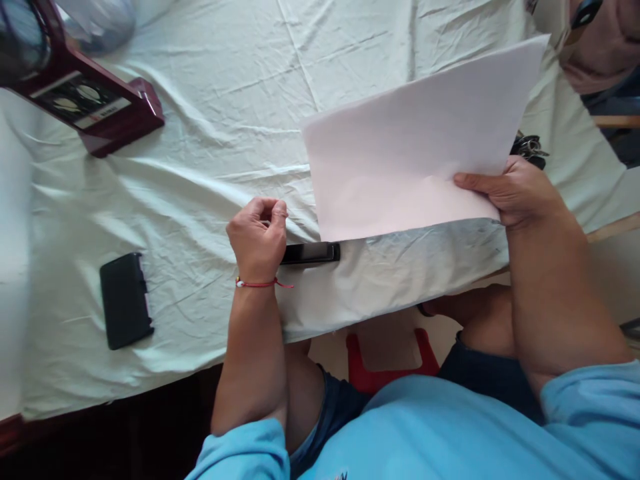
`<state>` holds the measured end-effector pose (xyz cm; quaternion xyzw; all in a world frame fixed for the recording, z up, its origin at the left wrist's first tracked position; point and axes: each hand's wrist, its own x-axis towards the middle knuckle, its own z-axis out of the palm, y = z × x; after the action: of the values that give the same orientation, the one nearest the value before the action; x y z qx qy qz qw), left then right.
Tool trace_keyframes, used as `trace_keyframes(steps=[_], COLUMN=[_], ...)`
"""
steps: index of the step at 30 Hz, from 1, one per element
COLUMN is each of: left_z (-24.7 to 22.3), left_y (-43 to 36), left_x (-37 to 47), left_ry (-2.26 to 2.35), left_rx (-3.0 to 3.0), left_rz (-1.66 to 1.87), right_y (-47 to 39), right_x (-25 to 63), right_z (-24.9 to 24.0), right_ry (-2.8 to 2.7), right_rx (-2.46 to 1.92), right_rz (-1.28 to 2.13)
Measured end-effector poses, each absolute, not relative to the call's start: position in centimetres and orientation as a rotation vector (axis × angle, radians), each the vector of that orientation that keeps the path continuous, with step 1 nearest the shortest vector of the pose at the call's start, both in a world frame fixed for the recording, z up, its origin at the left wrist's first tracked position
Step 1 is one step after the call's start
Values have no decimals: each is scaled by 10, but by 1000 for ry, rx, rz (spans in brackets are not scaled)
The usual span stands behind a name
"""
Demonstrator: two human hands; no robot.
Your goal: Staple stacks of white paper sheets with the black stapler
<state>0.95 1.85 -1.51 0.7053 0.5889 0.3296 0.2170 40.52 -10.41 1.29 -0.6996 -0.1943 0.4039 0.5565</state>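
Several white paper sheets, or one sheet (pixel 420 133), rest in my right hand (pixel 520 190), whose thumb presses on top near the lower right corner. My left hand (pixel 260 237) is closed, thumb against the curled fingers, just left of the paper and not touching it. Whether anything small is between those fingers cannot be made out. Beside and partly behind my left wrist lies a long black object (pixel 315 253), perhaps a stapler, close to the paper's lower left corner.
A pale cloth (pixel 225 120) covers the table. A black phone-like case (pixel 126 300) lies at the left. At the upper left stands a dark red device (pixel 120 113) near a clear plastic item (pixel 97 23). Keys (pixel 531 148) sit beyond my right hand. A red stool (pixel 370 380) is below the table edge.
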Motion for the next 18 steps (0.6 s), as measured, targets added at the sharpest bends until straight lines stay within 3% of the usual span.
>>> trace_keyframes(steps=[18], left_z=[-14], left_y=[18], left_x=[10], left_ry=[1681], left_rx=[1974], left_rz=[871], right_y=[-105], right_x=[401], right_z=[16], right_ry=[-472], right_rx=[-1706], right_rz=[1032])
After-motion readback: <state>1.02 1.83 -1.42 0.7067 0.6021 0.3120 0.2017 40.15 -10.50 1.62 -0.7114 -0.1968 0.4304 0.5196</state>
